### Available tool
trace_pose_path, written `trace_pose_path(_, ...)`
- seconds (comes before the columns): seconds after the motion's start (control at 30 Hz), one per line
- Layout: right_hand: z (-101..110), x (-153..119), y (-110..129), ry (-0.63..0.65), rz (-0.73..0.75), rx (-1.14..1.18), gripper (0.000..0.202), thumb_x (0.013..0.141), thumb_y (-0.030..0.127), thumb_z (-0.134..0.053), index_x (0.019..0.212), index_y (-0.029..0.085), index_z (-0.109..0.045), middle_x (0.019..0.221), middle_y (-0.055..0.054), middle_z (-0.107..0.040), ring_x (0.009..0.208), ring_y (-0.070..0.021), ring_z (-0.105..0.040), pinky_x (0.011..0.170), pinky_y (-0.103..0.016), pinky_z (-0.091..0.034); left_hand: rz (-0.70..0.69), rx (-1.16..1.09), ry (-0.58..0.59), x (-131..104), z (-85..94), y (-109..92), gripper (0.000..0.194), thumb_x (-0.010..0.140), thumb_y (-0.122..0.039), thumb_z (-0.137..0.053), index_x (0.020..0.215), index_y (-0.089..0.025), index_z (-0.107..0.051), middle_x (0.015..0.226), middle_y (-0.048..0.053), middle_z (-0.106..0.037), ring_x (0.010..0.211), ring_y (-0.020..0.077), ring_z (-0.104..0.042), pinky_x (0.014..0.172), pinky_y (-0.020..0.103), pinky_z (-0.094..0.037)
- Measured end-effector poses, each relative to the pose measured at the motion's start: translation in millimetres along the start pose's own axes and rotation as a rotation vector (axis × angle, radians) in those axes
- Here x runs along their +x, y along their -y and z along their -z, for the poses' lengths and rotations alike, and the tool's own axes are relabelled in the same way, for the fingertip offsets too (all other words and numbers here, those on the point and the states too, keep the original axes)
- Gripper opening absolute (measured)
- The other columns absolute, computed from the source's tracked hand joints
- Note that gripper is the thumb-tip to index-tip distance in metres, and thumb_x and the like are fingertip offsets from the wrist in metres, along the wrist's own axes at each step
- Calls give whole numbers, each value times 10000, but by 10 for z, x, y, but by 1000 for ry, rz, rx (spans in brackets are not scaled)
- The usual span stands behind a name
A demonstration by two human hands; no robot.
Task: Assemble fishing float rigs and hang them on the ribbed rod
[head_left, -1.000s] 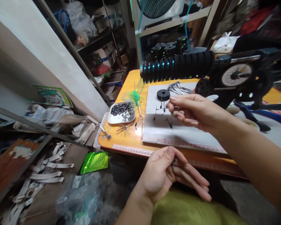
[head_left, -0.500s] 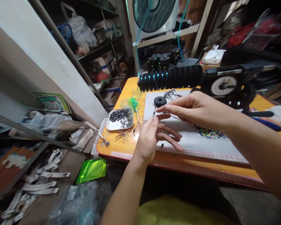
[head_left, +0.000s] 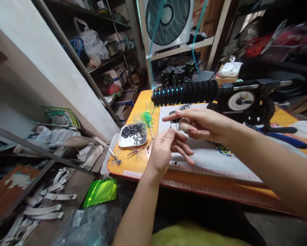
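Head view, dark strand: a thin dark strand (head_left: pixel 171 124) stands between the hands, over the white board (head_left: pixel 202 155); its long axis runs nearly up and down the view, the upper end pointing toward the black disc (head_left: pixel 173 116).
Left hand: the left hand (head_left: pixel 163 148) pinches the strand's lower end between thumb and forefinger; the other fingers fan rightward.
Right hand: the right hand (head_left: pixel 199 123) reaches its forefinger leftward over the strand, other fingers curled; cannot tell whether they grip anything.
White tray: the tray (head_left: pixel 125 141), holding black pieces, sits left of the board.
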State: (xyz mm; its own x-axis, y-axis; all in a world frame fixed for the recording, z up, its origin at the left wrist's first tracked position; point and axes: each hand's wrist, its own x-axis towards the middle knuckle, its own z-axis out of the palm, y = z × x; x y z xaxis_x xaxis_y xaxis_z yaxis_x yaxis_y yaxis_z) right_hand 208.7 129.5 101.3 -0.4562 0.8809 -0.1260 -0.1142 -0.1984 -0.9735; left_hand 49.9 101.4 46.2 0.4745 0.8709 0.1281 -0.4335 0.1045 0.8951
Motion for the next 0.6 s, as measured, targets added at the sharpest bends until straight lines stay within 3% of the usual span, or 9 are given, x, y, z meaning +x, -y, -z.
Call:
trace_pose_path(0.07, -45, 40, -2, 34, -22, 40, 294, 934, 426, -566, 880, 151, -653, 464, 45, -514, 283, -38, -277, 302, -174, -197, -20, -10, -14, -17, -15, 33, 423, 921, -525, -580, 774, -129, -603, 560, 28, -699, 401, 160, -660, 412, 239, -530)
trace_pose_path(0.13, -102, 66, -4, 32, -23, 97, 360, 946, 451, -518, 702, 186, -523, 497, 40, -520, 290, -40, -314, 299, -167, -235, -23, -61, -17, -72, -60, 52, 416, 924, -513, -582, 766, -129, -603, 521, 13, -682, 381, 149, -649, 419, 228, -528)
trace_pose_path(0.27, -197, 80, -4, -13, 12, 193, 463, 982, 452, -436, 604, 210, -319, 472, 72, -421, 277, -21, -246, 286, -143, -203, 39, -189, 21, -278, -156, 73, 375, 927, -456, -604, 755, -123, -605, 495, 16, -690, 385, 133, -663, 515, 211, -559)
trace_pose_path(0.37, -216, 85, -10, -6, 0, 226, 459, 995, 433, -424, 606, 201, -347, 460, 65, -433, 266, -15, -244, 280, -130, -170, 64, -286, 15, -430, -168, 123, 356, 951, -430, -574, 796, -114, -630, 533, 25, -718, 424, 137, -692, 608, 233, -597)
trace_pose_path(0.6, -172, 117, -64, 21, -29, 253, 434, 972, 445, -497, 628, 194, -416, 450, 62, -449, 265, -14, -261, 267, -122, -172, 152, -466, 51, -624, -123, 309, 397, 967, -437, -541, 809, -91, -657, 543, 48, -725, 440, 155, -706, 629, 255, -614)
